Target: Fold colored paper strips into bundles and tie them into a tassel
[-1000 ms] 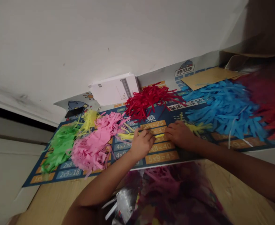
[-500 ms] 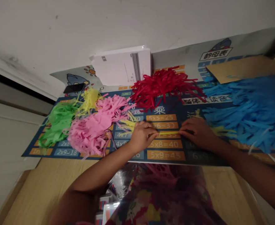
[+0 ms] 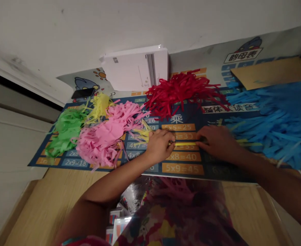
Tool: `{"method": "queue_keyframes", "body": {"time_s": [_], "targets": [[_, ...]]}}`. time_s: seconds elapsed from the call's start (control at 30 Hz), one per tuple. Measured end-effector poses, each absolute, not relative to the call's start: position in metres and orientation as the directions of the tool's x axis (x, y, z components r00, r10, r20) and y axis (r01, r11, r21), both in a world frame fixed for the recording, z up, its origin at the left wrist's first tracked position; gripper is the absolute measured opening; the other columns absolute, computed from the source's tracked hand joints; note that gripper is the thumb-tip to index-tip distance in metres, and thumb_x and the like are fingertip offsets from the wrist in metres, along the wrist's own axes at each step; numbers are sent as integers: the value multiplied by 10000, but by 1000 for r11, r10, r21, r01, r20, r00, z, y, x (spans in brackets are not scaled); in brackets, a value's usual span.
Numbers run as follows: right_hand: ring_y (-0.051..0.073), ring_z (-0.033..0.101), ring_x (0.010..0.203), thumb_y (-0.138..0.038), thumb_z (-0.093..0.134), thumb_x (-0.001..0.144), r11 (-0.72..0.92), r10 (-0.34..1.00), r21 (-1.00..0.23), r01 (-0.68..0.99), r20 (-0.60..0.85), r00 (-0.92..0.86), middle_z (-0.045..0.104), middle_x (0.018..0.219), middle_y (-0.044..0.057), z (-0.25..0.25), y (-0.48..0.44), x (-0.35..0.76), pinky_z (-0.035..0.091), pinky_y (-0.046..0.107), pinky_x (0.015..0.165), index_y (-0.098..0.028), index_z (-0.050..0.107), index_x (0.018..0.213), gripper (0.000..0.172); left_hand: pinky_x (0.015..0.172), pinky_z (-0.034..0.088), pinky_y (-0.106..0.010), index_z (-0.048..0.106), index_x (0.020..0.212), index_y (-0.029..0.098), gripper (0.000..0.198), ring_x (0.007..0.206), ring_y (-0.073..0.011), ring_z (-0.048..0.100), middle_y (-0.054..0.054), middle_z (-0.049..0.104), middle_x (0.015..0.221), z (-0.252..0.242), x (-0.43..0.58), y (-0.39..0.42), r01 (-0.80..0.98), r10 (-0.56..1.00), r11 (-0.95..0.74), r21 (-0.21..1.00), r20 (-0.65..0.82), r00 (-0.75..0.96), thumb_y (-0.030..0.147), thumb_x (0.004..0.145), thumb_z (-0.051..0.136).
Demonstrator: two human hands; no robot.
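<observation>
Two hands are seen in the head view, both low over a blue multiplication-table mat (image 3: 183, 169) that lies against the wall. A thin yellow paper strip (image 3: 185, 144) is stretched flat between them, across the orange number boxes at the mat's middle. Its left end is pinched by the closed fingers of the left hand (image 3: 160, 145); its right end is covered by the right hand (image 3: 218, 141), whose fingers are curled down on it — whether it is gripped or only pressed there cannot be told.

Heaps of cut paper strips are spread over the mat. A pink heap (image 3: 105, 135) lies just beside the left hand, with a green heap (image 3: 65, 128) farther left and a small yellow heap (image 3: 100, 104) behind the two. A red heap (image 3: 182, 92) sits beyond the hands, near the wall, and a large blue heap (image 3: 275, 118) fills the right side, close to the right hand. Loose yellow strips (image 3: 142, 133) lie next to the left hand's knuckles.

A white box (image 3: 136, 68) leans against the wall behind the red heap — a dark phone (image 3: 83, 93) rests on the mat's far left corner, and a brown paper sheet (image 3: 270, 73) lies at the far right.
</observation>
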State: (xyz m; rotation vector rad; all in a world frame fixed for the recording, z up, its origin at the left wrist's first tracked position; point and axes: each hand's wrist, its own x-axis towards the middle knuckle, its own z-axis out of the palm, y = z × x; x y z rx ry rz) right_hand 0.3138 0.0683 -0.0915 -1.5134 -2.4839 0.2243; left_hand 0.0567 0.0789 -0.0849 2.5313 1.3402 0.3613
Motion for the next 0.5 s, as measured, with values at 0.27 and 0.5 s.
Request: {"method": "queue_keyframes", "body": {"time_s": [0.27, 0.5], "targets": [[211, 628, 889, -150, 454, 1005, 742, 655, -33, 670, 250, -713, 737, 928, 53, -84, 59, 289, 313, 427, 843, -210, 717, 888, 294, 1012, 268, -499, 719, 1035, 231, 198, 1044, -226, 580, -48, 725, 1034, -89, 65, 73, 522, 528, -848, 90, 237, 816, 233, 994, 525], [237, 650, 893, -243, 465, 992, 574, 818, -298, 763, 259, -514, 753, 918, 58, -57, 39, 276, 352, 432, 838, -221, 709, 841, 287, 1040, 286, -480, 701, 1034, 233, 190, 981, -184, 651, -25, 768, 1040, -71, 62, 65, 509, 464, -861, 2, 414, 783, 202, 1003, 516]]}}
